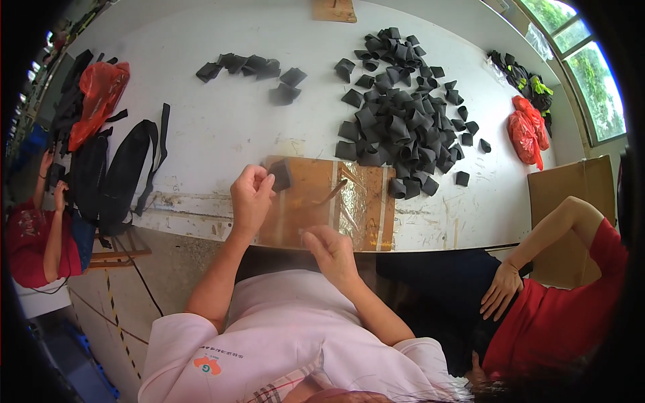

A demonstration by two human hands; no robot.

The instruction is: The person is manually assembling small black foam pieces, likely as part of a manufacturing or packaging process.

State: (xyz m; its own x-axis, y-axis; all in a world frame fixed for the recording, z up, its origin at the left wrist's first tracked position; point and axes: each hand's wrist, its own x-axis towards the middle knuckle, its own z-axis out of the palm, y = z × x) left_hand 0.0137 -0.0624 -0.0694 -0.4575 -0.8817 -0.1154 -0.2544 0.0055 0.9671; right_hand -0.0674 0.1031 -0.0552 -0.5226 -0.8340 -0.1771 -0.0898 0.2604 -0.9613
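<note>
Board in brown (289, 225), partly covered with shiny clear film, is laid at the near edge of a white table (295, 124), mid-frame. Over its upper left corner a small black piece (283, 176) is held by the left hand (252, 193), pinched between thumb and fingers. The right hand (334, 256) is held at the board's lower edge, its fingers curled toward the thumb — whether anything is gripped there cannot be told. Between the hands, a dark curved strip (332, 193) is laid across the board. The board's upper right corner is crowded by a large heap of similar black pieces (403, 124); a smaller group (255, 64) is scattered at upper left of centre. At the left of the frame, the table is occupied by black strapped items (124, 178) and a red plastic bag (101, 94). At the right, red bundles (526, 131) are placed above a cardboard box (571, 185), which is partly hidden by a red-clad person (551, 322). Another person (30, 245) is seen at far left.
</note>
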